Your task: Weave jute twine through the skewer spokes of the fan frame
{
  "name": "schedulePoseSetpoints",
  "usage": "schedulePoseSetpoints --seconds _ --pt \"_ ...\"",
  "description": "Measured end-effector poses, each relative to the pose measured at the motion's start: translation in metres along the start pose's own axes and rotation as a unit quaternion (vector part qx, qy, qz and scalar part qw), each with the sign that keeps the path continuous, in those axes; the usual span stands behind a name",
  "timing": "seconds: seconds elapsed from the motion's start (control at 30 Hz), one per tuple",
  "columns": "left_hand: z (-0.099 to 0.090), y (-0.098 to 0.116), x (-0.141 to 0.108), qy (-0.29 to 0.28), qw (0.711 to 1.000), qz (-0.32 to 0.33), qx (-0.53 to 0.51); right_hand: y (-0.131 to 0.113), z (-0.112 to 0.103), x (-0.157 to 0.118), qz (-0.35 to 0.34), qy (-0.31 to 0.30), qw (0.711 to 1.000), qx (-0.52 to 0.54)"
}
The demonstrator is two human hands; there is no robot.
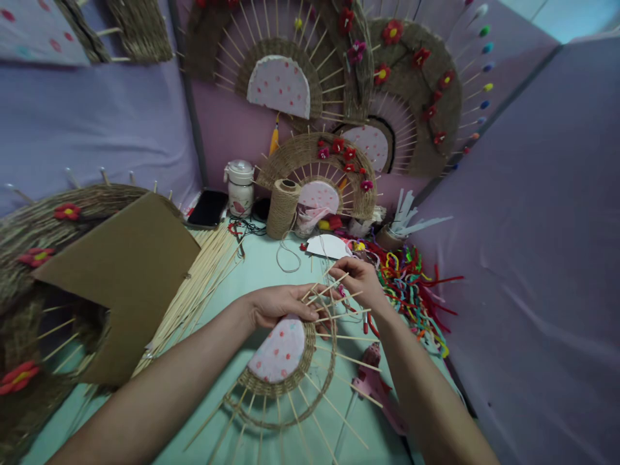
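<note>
Presently, a woven fan (277,355) is gripped in the left hand (283,303); the right hand (359,279) is pinched by its sticks (358,338), contents unclear. Pipe cleaners (411,294) are heaped rightward; a pink tool (372,385) is laid nearer.

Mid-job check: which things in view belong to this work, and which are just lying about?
Likely in the job:
half-round woven fan, held in the left hand
right hand, by its upper sticks
twine spool, similar in colour to its weave
bundle of thin sticks, like its spokes

Seemingly just lying about:
black smartphone
lidded white cup
</note>
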State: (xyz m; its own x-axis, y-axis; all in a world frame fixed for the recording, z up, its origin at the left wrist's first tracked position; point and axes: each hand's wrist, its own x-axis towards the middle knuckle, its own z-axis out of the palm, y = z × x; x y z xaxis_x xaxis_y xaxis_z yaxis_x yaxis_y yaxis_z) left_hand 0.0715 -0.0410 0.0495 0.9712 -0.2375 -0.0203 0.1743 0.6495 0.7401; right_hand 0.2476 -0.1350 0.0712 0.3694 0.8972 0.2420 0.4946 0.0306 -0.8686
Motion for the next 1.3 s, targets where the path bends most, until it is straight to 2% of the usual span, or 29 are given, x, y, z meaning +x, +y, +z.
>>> schedulePoseSetpoints --seconds 0.13,0.23,0.33,0.47,0.57,0.7,0.83,0.93,1.1,1.2,1.3 --pt "0.000 -0.001 0.000 0.003 1.000 0.002 -0.009 0.001 -0.008 -0.003 -0.021 0.041 0.999 -0.025" --pt "0.000 -0.001 0.000 0.006 1.000 -0.003 -0.012 -0.003 -0.020 -0.003 -0.092 0.051 0.991 -0.078" --pt "-0.001 -0.001 0.000 0.010 1.000 -0.007 -0.009 -0.010 -0.033 0.000 -0.166 0.017 0.978 -0.122" --pt "-0.001 -0.002 0.000 0.000 1.000 -0.016 -0.005 -0.019 -0.042 0.009 -0.188 -0.027 0.972 -0.139" --pt "-0.001 -0.004 0.001 -0.007 1.000 -0.016 -0.008 -0.027 -0.044 0.020 -0.157 -0.083 0.978 -0.111" --pt "0.001 -0.005 0.002 -0.015 1.000 -0.003 -0.006 -0.033 -0.042 0.037 -0.056 -0.197 0.978 -0.034" --pt "0.004 -0.006 0.003 -0.025 1.000 -0.007 -0.009 -0.023 -0.034 0.053 0.028 -0.312 0.949 0.041" --pt "0.008 -0.005 0.004 -0.023 1.000 -0.016 -0.009 -0.011 -0.019 0.059 0.085 -0.368 0.923 0.075" --pt "0.013 -0.005 0.006 -0.006 0.999 -0.029 -0.017 0.000 0.016 0.051 0.153 -0.411 0.889 0.131" --pt "0.013 -0.006 0.008 0.022 0.999 -0.036 -0.010 0.002 0.027 0.045 0.165 -0.409 0.886 0.141" --pt "0.013 -0.007 0.009 0.056 0.998 -0.030 0.005 0.005 0.027 0.042 0.179 -0.379 0.897 0.144"
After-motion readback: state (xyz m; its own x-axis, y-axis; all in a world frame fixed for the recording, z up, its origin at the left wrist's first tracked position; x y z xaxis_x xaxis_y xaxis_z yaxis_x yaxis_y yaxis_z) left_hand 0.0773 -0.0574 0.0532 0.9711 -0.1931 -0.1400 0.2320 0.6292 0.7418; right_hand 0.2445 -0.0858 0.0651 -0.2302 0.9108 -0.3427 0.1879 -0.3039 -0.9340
